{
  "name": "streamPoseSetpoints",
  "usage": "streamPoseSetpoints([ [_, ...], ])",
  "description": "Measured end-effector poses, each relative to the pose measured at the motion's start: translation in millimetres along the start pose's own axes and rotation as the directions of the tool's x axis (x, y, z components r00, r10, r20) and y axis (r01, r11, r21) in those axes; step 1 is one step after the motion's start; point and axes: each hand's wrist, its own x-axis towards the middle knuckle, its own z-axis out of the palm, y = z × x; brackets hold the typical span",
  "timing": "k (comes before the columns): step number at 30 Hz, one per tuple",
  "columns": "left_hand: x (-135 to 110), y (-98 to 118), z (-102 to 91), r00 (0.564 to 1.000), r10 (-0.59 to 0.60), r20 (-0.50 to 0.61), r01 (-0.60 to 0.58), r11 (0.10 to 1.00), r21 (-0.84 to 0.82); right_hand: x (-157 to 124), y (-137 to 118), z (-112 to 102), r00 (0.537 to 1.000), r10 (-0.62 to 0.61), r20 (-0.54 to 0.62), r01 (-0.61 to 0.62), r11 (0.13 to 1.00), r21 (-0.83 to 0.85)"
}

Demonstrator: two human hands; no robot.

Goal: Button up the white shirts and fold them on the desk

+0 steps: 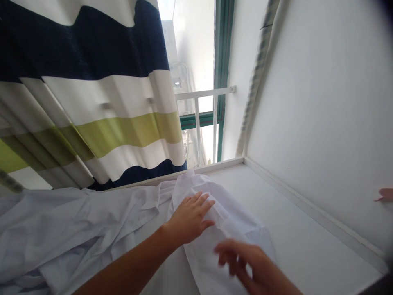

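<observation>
My left hand (192,217) lies with its fingers spread on a white garment or cloth (224,209), near the part closest to the window. My right hand (245,262) hovers over the lower right of this cloth, slightly blurred. Its fingers are loosely bent and apart, with nothing visible in them. The cloth is partly smoothed under my hands, and whether it is a shirt or a coat I cannot tell. To the left, more white fabric (80,217) lies in loose folds on the same surface.
A pale flat surface (294,217) with a raised white edge (310,209) meets the wall (322,102) at right. Behind hangs a striped curtain (123,127) beside a window with a white railing (202,94). Something pink (386,194) is on the wall at far right.
</observation>
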Motion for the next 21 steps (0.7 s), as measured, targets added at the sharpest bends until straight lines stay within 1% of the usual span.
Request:
streamPoseSetpoints([
  [1,-10,-1,13.1,0.998,-0.059,0.034,0.060,0.998,-0.021,3,15,-12,0.970,0.107,-0.217,-0.134,0.984,-0.116],
  [2,-20,-6,25.8,0.992,-0.105,0.069,0.108,0.993,-0.039,5,32,-23,0.897,0.159,-0.411,-0.275,0.931,-0.240],
  [3,-29,-13,37.4,0.985,-0.140,0.098,0.146,0.988,-0.056,5,49,-33,0.823,0.180,-0.539,-0.409,0.846,-0.343],
  [4,-37,-21,47.4,0.980,-0.158,0.122,0.168,0.983,-0.077,4,66,-41,0.777,0.203,-0.595,-0.510,0.757,-0.408],
  [5,-44,-29,55.7,0.978,-0.164,0.132,0.177,0.979,-0.096,3,80,-46,0.769,0.247,-0.590,-0.564,0.697,-0.444],
  [6,-50,-37,62.1,0.978,-0.163,0.128,0.178,0.978,-0.111,1,92,-48,0.800,0.286,-0.527,-0.552,0.693,-0.463],
  [8,-59,-47,69.6,0.983,-0.153,0.099,0.165,0.978,-0.130,1,108,-46,0.847,0.335,-0.412,-0.509,0.735,-0.448],
  [9,-61,-50,71.3,0.985,-0.150,0.082,0.160,0.978,-0.134,3,111,-44,0.863,0.332,-0.380,-0.482,0.768,-0.422],
  [10,-63,-52,72.1,0.986,-0.152,0.069,0.160,0.977,-0.138,6,111,-44,0.867,0.320,-0.381,-0.463,0.800,-0.382],
  [11,-64,-53,72.2,0.986,-0.157,0.064,0.164,0.976,-0.142,10,108,-45,0.859,0.310,-0.407,-0.454,0.830,-0.326],
  [12,-64,-54,72.1,0.985,-0.162,0.064,0.170,0.974,-0.147,14,104,-50,0.840,0.312,-0.443,-0.447,0.862,-0.240],
  [14,-64,-57,71.3,0.983,-0.169,0.073,0.179,0.971,-0.160,23,88,-65,0.795,0.371,-0.480,-0.403,0.914,0.040],
  [15,-64,-59,70.9,0.982,-0.169,0.078,0.180,0.969,-0.169,25,77,-75,0.787,0.412,-0.459,-0.348,0.911,0.221],
  [16,-64,-61,70.6,0.983,-0.168,0.081,0.180,0.968,-0.177,27,66,-84,0.802,0.435,-0.409,-0.275,0.878,0.392],
  [17,-64,-64,70.2,0.983,-0.166,0.082,0.178,0.966,-0.186,28,55,-93,0.827,0.430,-0.362,-0.202,0.828,0.523],
  [18,-65,-66,69.8,0.983,-0.164,0.081,0.177,0.965,-0.195,28,44,-99,0.846,0.413,-0.337,-0.140,0.782,0.607],
  [19,-65,-67,69.3,0.983,-0.163,0.081,0.176,0.963,-0.204,27,36,-103,0.861,0.397,-0.319,-0.107,0.754,0.648],
  [20,-66,-68,68.6,0.983,-0.164,0.081,0.177,0.961,-0.211,25,30,-104,0.870,0.389,-0.304,-0.109,0.751,0.651],
  [21,-66,-69,67.9,0.983,-0.166,0.082,0.180,0.959,-0.217,23,27,-104,0.877,0.392,-0.278,-0.149,0.771,0.619],
])
